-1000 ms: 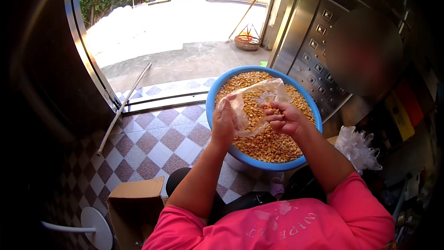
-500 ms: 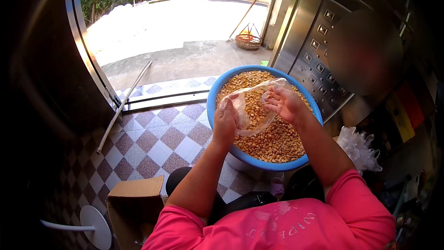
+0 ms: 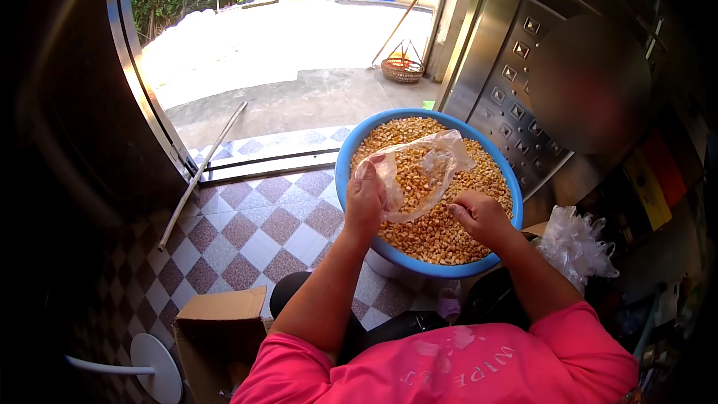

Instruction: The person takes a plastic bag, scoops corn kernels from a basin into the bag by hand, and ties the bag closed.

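Observation:
A round blue basin (image 3: pixel 344 172) full of yellow corn kernels (image 3: pixel 434 243) stands in front of me. My left hand (image 3: pixel 365 198) grips the left edge of a clear plastic bag (image 3: pixel 451 151), whose wide mouth hangs open over the corn. Kernels show in and through the thin plastic. Near the basin's right side, my right hand (image 3: pixel 480 217) is low over the kernels, apart from the bag, with its fingers curled. What those fingers hold, if anything, is hidden.
An open cardboard box (image 3: pixel 221 307) and a white round-based object (image 3: pixel 157 370) are at the lower left. A bundle of clear bags (image 3: pixel 576 247) lies right of the basin. A pole (image 3: pixel 202 172) crosses the doorway; a wicker basket (image 3: pixel 402 69) stands outside.
My right hand dropped kernels at the bag, opened, then moved down and right to the corn, where its fingers curled. My left hand has kept its hold on the bag.

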The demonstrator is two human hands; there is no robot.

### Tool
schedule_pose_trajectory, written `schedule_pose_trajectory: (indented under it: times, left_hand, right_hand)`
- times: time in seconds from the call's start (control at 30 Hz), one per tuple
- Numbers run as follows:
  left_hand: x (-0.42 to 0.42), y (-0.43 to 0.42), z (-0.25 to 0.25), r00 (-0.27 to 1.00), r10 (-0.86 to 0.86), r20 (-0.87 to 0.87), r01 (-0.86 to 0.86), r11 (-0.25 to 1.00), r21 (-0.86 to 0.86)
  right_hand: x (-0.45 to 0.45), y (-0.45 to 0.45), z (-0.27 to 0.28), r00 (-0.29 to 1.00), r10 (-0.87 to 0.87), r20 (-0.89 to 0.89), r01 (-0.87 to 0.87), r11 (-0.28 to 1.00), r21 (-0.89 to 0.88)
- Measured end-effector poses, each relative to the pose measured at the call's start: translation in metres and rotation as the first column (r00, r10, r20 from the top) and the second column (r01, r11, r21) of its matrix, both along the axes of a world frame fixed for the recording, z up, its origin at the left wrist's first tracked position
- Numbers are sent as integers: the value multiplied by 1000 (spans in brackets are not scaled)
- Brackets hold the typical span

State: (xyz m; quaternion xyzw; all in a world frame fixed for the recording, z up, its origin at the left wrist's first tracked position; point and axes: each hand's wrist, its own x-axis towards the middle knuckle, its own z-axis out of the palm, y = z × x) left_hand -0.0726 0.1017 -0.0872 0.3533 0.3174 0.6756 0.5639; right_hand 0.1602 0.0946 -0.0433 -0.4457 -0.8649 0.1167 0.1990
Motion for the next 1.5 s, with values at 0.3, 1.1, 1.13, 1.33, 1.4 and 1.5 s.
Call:
schedule_pose_trajectory:
  times: [0.3, 1.1, 1.13, 1.33, 1.4, 1.5]
  left_hand:
    - [1, 4, -5, 1000, 21, -15, -21, 1000, 7]
    - [2, 5, -5, 999, 35, 18, -35, 999, 13]
    - [2, 5, -5, 998, 38, 42, -39, 999, 14]
    - [3, 3, -1, 998, 49, 29, -49, 999, -2]
    - [3, 2, 3, 997, 53, 56, -52, 999, -10]
    - [2, 1, 4, 998, 42, 46, -41, 999, -13]
  right_hand:
    - [4, -34, -18, 910, -215, 355, 218, 975, 32]
    - [-8, 10, -1, 542, -617, -571, -246, 533, -809]
    - [-16, 14, 3, 436, -683, -586, -345, 474, -810]
    - [-49, 54, 10, 286, -871, -399, -665, 119, -738]
    - [-60, 63, 14, 319, -818, -479, -735, 105, -670]
    - [-71, 70, 15, 198, -845, -496, -483, 356, -800]
